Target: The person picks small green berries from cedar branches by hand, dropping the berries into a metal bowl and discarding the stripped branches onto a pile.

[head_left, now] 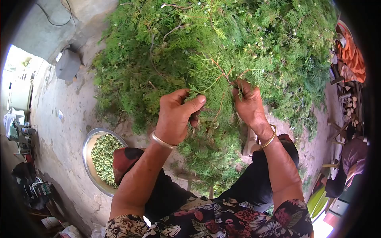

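Between my hands is a green arborvitae sprig with flat, scaly leaves and a reddish stem. My right hand pinches it near the stem, the fingers bent inward. On the other side, my left hand is closed with thumb and fingers at the sprig's leafy edge; its fingertips are partly hidden. Directly beyond both hands rises a large heap of arborvitae branches, dotted with small pale green cones. More cut greenery lies below the hands, between my knees.
A metal basin holding many small green cones stands on the concrete floor by my left knee. A grey box-like object is near the wall. Orange cloth and stacked firewood are at the right.
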`<state>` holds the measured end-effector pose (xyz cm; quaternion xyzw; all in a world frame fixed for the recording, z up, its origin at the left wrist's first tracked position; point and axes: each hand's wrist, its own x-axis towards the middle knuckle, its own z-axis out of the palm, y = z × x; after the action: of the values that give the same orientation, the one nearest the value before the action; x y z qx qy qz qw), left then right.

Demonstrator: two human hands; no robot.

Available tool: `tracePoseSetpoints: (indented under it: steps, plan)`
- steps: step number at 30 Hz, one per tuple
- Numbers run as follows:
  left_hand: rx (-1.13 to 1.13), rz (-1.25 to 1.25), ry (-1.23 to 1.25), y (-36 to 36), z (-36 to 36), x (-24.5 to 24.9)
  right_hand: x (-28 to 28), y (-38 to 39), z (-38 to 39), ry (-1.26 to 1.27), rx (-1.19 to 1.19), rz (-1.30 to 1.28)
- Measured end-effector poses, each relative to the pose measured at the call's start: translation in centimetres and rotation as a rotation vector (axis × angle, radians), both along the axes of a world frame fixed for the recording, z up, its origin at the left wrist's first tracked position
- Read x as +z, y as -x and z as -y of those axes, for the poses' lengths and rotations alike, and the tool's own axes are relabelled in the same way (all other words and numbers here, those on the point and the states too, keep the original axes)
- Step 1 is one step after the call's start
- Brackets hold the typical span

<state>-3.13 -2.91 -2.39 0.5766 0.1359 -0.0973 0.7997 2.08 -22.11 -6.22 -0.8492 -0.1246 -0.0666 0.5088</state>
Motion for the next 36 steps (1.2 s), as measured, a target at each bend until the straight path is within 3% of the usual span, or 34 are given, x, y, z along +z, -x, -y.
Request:
tracePoseSetpoints:
  steps: [4, 8, 14, 16, 17, 19, 21, 23, 25, 27, 29, 30, 33, 35, 36]
  plan:
    - [0.003, 0.042, 0.068, 0.2, 0.0, 0.4, 0.0, -0.1, -0.2, -0.058, 0.021, 0.102]
    - [0.024, 0.048, 0.103, 0.3, 0.2, 0.8, 0.0, -0.3, 0.3, 0.033, 0.014, 0.034]
    - [-0.132, 0.152, 0.172, 1.6, -0.8, 2.3, -2.2, -1.7, 1.2, 0.033, 0.014, 0.039]
    - [-0.178, 0.265, 0.21, 2.6, -1.2, 3.6, -4.4, -2.9, 2.3, 0.373, -0.022, 0.483]
    - [-0.171, 0.274, 0.201, 2.8, -1.4, 4.0, -2.7, -2.4, 1.6, 0.364, -0.016, 0.494]
    - [-0.077, 0.238, 0.259, 3.3, -1.9, 4.7, 0.9, -1.1, 0.5, -0.226, -0.104, -0.262]
    - [-0.06, 0.241, 0.304, 3.6, -3.8, 3.5, 0.3, -0.9, 0.8, -0.163, -0.009, -0.236]
    - [0.077, 0.331, 0.381, 4.6, -7.1, 3.2, 0.5, -0.2, 0.6, 0.042, 0.092, 0.04]
    - [0.365, 0.274, 0.406, 7.6, -10.9, 3.4, -0.1, -0.3, 0.7, 0.095, 0.098, 0.086]
    - [0.677, 0.254, 0.18, 10.8, -14.6, 2.7, 0.8, 0.5, 0.2, 0.04, 0.188, 0.116]
    - [0.768, 0.148, -0.107, 14.6, -20.3, 0.0, 0.1, 0.6, 0.4, 0.054, 0.159, 0.148]
    - [0.792, 0.045, -0.368, 16.2, -22.6, -1.6, 0.6, 1.1, 0.4, 0.078, 0.18, 0.074]
    - [0.722, -0.08, -1.005, 20.3, -28.9, -6.6, 0.5, 1.6, 0.4, 0.135, 0.229, -0.031]
    - [0.606, -0.252, -1.849, 22.8, -31.3, -8.1, 0.8, 1.9, 0.5, 0.171, 0.248, -0.07]
    - [0.608, -0.247, -1.849, 23.7, -32.3, -8.5, 1.6, 2.0, 0.6, 0.263, 0.266, -0.159]
